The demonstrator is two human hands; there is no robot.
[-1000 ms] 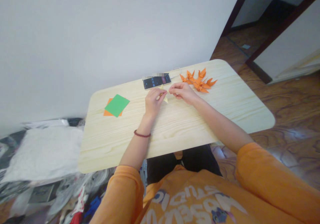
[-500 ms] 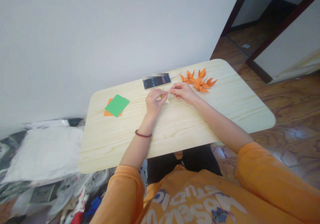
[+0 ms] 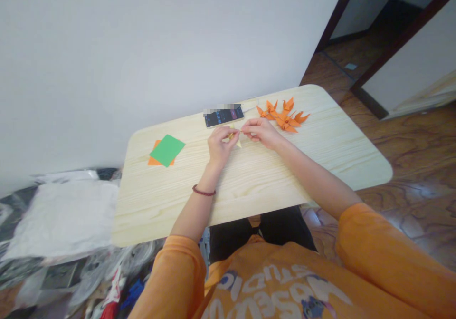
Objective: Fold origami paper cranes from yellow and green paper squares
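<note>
Between my hands, over the middle of the table, is a small folded piece of yellow paper (image 3: 239,143), mostly hidden by the fingers. My left hand (image 3: 220,144) pinches it from the left, thumb and fingertips pressed together. From the right, my right hand (image 3: 261,131) pinches a small tip of the same paper. Just to the right of my right hand lies a cluster of folded orange paper cranes (image 3: 285,118). Behind the hands a phone (image 3: 224,116) rests on the table with its screen lit.
A green paper square (image 3: 167,150) lies on an orange paper square (image 3: 153,161) at the table's left. The wooden table (image 3: 249,186) has rounded corners and stands against a white wall (image 3: 160,48). A white cable (image 3: 251,107) runs from the phone. Bags and cloth lie on the floor at left.
Hardly anything differs. Both hands keep their pinch on the yellow paper in the same place, with only a slight shift of the fingers.
</note>
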